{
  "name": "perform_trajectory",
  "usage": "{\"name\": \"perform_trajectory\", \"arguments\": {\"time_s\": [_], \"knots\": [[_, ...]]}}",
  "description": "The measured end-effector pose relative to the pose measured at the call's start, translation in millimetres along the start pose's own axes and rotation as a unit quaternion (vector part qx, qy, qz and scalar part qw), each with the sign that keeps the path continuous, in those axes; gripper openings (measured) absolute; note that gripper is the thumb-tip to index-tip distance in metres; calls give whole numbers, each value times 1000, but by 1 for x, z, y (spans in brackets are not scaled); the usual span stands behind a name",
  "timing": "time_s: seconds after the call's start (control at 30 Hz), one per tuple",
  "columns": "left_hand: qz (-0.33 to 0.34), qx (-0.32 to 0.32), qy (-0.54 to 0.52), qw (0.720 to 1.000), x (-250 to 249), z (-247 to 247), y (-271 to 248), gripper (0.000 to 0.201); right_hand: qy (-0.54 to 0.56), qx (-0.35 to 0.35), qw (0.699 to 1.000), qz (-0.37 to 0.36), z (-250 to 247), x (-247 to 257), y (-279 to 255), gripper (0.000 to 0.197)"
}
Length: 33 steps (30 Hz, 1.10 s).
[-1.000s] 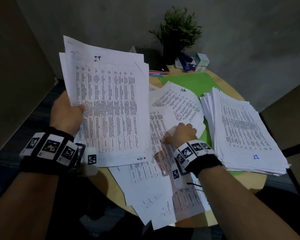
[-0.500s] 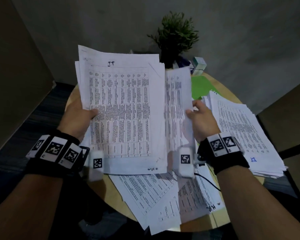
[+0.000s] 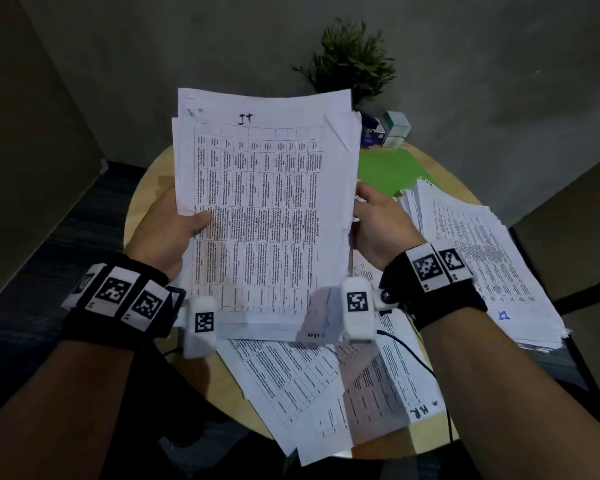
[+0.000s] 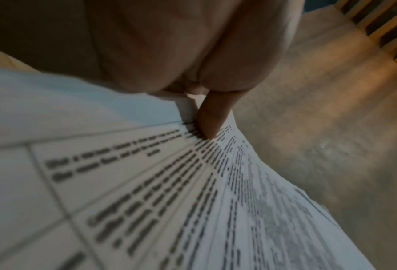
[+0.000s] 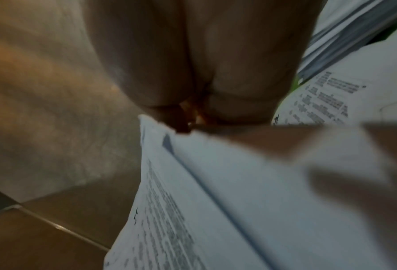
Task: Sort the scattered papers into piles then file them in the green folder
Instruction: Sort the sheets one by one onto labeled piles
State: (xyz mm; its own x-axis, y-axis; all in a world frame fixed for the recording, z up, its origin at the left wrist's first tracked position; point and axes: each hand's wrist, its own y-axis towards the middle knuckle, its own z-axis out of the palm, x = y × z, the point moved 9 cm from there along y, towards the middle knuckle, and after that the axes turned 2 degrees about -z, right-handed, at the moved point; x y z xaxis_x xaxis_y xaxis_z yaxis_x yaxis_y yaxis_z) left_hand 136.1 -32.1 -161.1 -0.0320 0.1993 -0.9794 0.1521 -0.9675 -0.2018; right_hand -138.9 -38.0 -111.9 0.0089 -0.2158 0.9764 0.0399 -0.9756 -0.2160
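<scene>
A sheaf of printed table sheets [image 3: 264, 216] marked "IT" is held upright over the round table. My left hand [image 3: 168, 232] grips its left edge, thumb [image 4: 212, 117] across the front page. My right hand [image 3: 378, 220] holds the right edge [image 5: 192, 164], fingers curled behind the sheets. The green folder [image 3: 388, 169] lies flat at the back of the table, partly covered. A thick sorted pile [image 3: 482, 261] rests at the right, overlapping the folder. Loose sheets [image 3: 329, 382] lie scattered near the front edge, one marked "HR".
A potted plant [image 3: 352, 62] and small boxes [image 3: 394, 131] stand at the table's [image 3: 146, 188] back edge. A black cable [image 3: 416, 355] runs from my right wrist over the loose sheets. Dark floor lies to the left, walls behind.
My right hand lifted a sheet from the table, brought it to the sheaf and now holds the sheaf's right edge. The sheaf moved right, toward the middle.
</scene>
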Motion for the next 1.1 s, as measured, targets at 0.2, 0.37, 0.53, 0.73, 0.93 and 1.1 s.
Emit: {"name": "perform_trajectory", "arguments": {"time_s": [0.2, 0.37, 0.53, 0.73, 0.93, 1.1], "knots": [[56, -113, 59, 990, -15, -33, -3, 47, -452, 0, 887, 97, -38, -52, -14, 37], [52, -146, 63, 986, -15, -44, -1, 45, -668, 11, 739, 85, -10, -96, -22, 50], [52, -120, 58, 990, -14, -37, 1, 48, -635, 22, 767, 92, -15, -109, -8, 34], [49, -84, 12, 995, -13, -30, 1, 52, -477, -27, 878, 22, -40, -54, -11, 7], [29, -37, -34, 998, -12, -13, 2, 52, -109, -93, 989, -45, -45, -1, -12, 29], [-12, 14, -91, 996, -1, 6, 1, 43, 50, -54, 997, -31, -14, 11, -12, 14]]}}
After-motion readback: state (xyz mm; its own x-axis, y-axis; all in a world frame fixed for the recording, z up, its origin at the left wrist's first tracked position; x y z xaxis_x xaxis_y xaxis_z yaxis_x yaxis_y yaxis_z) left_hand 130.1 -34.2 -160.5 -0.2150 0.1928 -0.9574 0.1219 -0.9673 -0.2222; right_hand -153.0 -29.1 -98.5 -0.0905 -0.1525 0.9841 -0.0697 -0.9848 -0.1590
